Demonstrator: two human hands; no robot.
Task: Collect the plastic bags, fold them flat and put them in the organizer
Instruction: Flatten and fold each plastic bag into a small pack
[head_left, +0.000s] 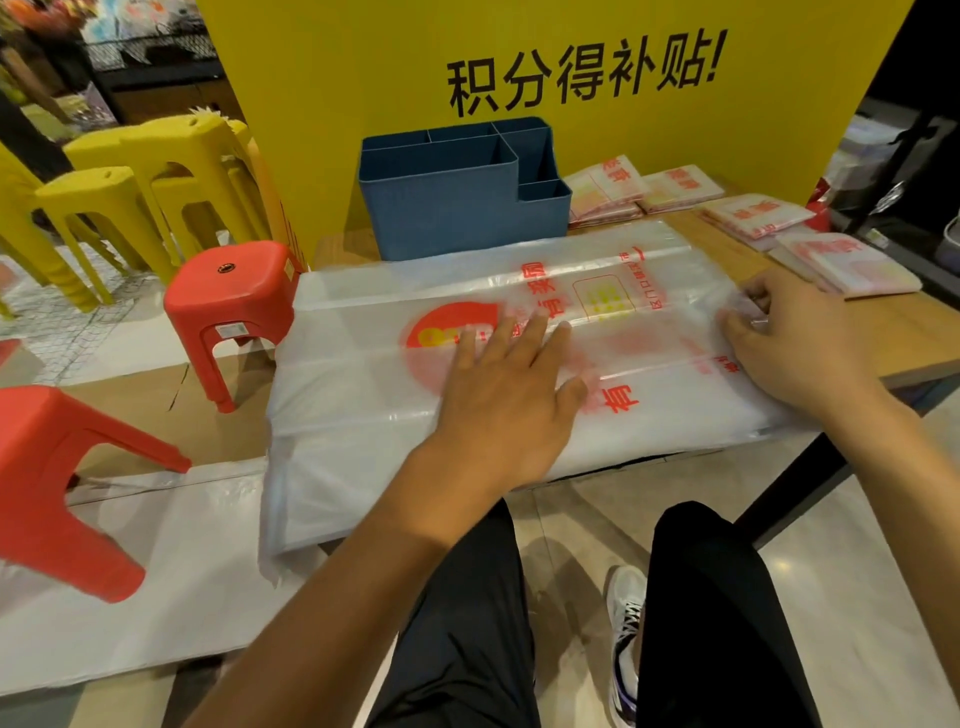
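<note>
A large clear plastic bag (363, 374) with red print lies spread flat over the wooden table (883, 332), its left end hanging off the edge. My left hand (509, 389) presses flat on the bag's middle with straight fingers. My right hand (795, 338) pinches the bag's right end between curled fingers. The blue organizer (447, 208) with several compartments stands behind the bag, against the yellow board. Folded bags lie in small stacks (608, 192) (758, 215) (852, 270) at the table's right.
Red stools (234, 306) (57, 478) and yellow stools (150, 171) stand to the left. More clear plastic (130, 571) lies on the floor at the lower left. My legs and a shoe (626, 634) are below the table edge.
</note>
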